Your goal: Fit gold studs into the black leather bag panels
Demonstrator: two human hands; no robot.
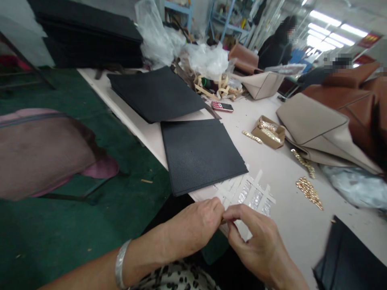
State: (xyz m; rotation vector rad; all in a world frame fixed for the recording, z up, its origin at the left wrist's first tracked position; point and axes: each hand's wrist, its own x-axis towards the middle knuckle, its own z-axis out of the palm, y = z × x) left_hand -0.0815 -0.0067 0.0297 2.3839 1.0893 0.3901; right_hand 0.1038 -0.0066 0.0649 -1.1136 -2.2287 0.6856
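My left hand (201, 221), with a silver bracelet at its wrist, is closed near the table's front edge. Its fingertips meet those of my right hand (255, 237), whose thumb and index finger are pinched together. A tiny brownish-gold bit shows between the two hands, too small to name. Just beyond them, clear strips under white tape (250, 193) lie on the table. A stack of black sheets (202, 155) rests at the table edge above my left hand.
Further back are more black sheets (157, 94), a red phone (222, 106) and a small box of gold pieces (267, 133). Gold pieces (308, 192), beige bags (314, 121) and a black piece (350, 257) lie to the right. A person (276, 44) stands behind.
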